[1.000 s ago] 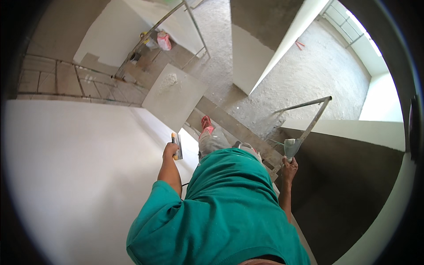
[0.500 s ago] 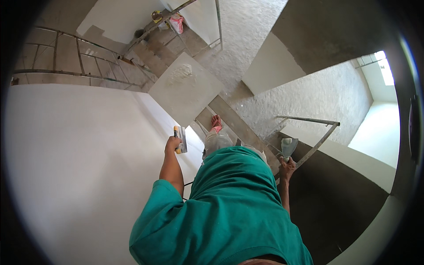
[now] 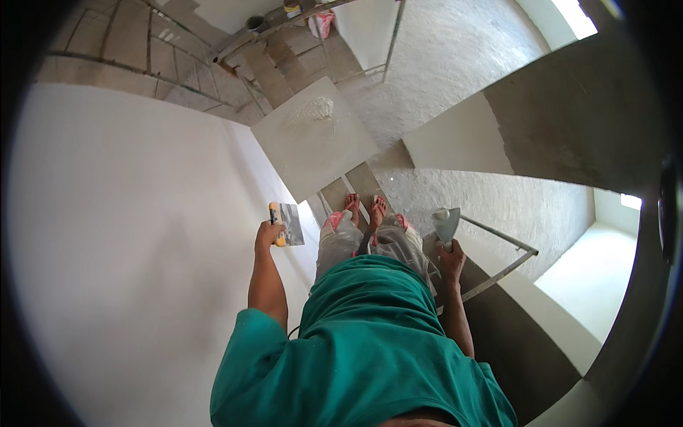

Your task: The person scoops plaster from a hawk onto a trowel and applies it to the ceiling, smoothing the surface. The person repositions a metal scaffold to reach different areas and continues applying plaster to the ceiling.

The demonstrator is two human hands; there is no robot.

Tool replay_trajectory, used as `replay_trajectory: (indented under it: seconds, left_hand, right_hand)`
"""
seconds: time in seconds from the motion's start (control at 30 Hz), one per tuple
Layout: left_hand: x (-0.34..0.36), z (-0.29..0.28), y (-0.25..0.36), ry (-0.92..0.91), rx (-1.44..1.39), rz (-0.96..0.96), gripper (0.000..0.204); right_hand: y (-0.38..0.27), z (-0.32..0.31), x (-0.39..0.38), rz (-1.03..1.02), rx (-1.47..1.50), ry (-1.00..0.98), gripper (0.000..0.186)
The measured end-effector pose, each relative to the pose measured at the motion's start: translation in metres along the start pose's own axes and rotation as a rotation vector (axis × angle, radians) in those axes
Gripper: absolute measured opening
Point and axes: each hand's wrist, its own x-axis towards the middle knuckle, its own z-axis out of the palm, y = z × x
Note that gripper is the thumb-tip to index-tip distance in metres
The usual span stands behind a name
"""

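Observation:
My left hand (image 3: 268, 234) is closed round the yellow-and-black handle of a wide putty knife (image 3: 291, 225). Its broad metal blade points right, close to the smooth white wall (image 3: 135, 242). In my right hand (image 3: 451, 259), a triangular putty knife (image 3: 446, 225) stands blade up, gripped by its handle. A lump of pale putty (image 3: 440, 215) clings to that blade. Ahead of my feet lies a square, light grey board (image 3: 306, 153) with a wet mound of putty (image 3: 315, 109) near its far corner.
Planks (image 3: 366, 186) lie under my feet. A metal scaffold frame (image 3: 509, 274) rises at my right, and more scaffold pipes (image 3: 148, 71) stand at the far left. Beyond the board are a dark bucket (image 3: 256, 23) and a red-and-white bag (image 3: 321, 25). A half-coated grey wall (image 3: 562, 114) juts in at right.
My view has turned, and both of my feet now show on the planks. The wide blade at my left shows more of its face. Both hands keep their putty knives.

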Motion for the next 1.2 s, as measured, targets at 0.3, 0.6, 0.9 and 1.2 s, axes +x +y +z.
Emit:
replay_trajectory:
  seconds: [0.3, 0.6, 0.9, 1.2]
  left_hand:
    - [-0.077, 0.032, -0.080, 0.140, -0.657, -0.141, 0.028]
    - [0.069, 0.096, -0.090, 0.202, -0.683, -0.152, 0.024]
    - [0.386, 0.207, -0.088, 0.296, -0.445, -0.071, 0.017]
    - [0.546, 0.227, -0.095, 0.339, -0.619, 0.005, 0.021]
  right_hand:
    - [-0.011, 0.104, 0.129, -0.141, -0.170, -0.330, 0.040]
    - [0.019, 0.292, 0.208, -0.228, -0.284, -0.484, 0.032]
    - [0.090, 0.537, 0.307, -0.254, -0.397, -0.521, 0.031]
    - [0.092, 0.697, 0.377, -0.286, -0.313, -0.494, 0.032]
